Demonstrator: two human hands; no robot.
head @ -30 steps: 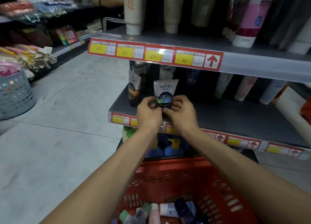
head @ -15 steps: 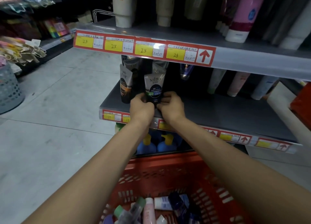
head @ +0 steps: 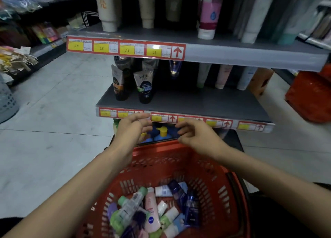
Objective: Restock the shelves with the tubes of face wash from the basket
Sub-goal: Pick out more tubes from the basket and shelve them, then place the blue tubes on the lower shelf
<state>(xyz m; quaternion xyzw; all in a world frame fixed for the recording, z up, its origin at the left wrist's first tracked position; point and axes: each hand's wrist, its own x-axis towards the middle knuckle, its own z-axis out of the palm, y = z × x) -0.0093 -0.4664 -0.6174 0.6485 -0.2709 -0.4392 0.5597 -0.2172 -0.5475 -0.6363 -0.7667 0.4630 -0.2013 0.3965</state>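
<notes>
The left hand (head: pixel 132 128) and right hand (head: pixel 195 134) are hovering empty, fingers loose, just below the middle shelf (head: pixel 206 101), where the Softto tube (head: pixel 145 87) is standing cap-down. More tubes (head: pixel 152 209) are lying jumbled in the red basket (head: pixel 170 159); probably light, squashy and slick, best gripped near the cap.

Empty hands (head: pixel 133 128) above tube-filled basket (head: pixel 231 193)

View: one wide-angle camera worn on the head, at the person's eye position.
Facing: forward and down, onto the front edge of the middle shelf (head: pixel 197 101).
Nearness: close; the near rim of the red basket (head: pixel 161 146) lies directly below the lens.
Upper limit: upper shelf (head: pixel 250 57), its stock cut off.
Left margin: aisle floor (head: pixel 53 112).
Distortion: shelf edges bow toward the right border.
</notes>
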